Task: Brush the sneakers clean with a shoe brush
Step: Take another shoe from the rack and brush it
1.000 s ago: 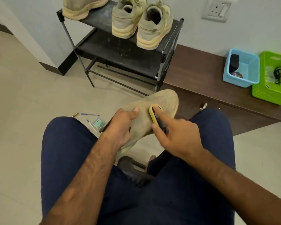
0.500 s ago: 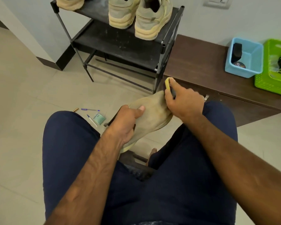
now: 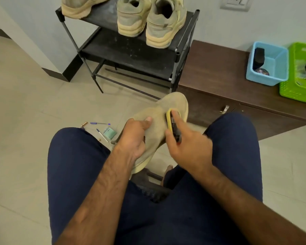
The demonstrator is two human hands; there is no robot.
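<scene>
The right grip (image 3: 189,147) is closed round a yellow-backed shoe brush (image 3: 169,119), with the index finger (image 3: 177,119) laid straight along the brush back; this hand is slightly blurred. The brush lies against the upper of a tan sneaker (image 3: 166,105), near its toe. The left grip (image 3: 134,138) is wrapped round the rear half of the same sneaker, thumb (image 3: 147,120) pressed on the upper, and holds the sneaker tilted, toe up and away from the seated person, between the two knees in navy trousers (image 3: 74,156). A dark stool (image 3: 154,190) shows below the sneaker. On the tiled floor (image 3: 25,121) to the left lie two pens (image 3: 100,123) and a small green pack (image 3: 109,132). Beyond stands a black shoe rack (image 3: 131,50); its top shelf carries a pair of tan sneakers (image 3: 166,23), heels toward the viewer, and a third sneaker (image 3: 81,6) at the left end. Just beside the rack, a brown wooden counter (image 3: 210,71) carries a blue basket (image 3: 279,68) and a green basket (image 3: 293,89), touching.
</scene>
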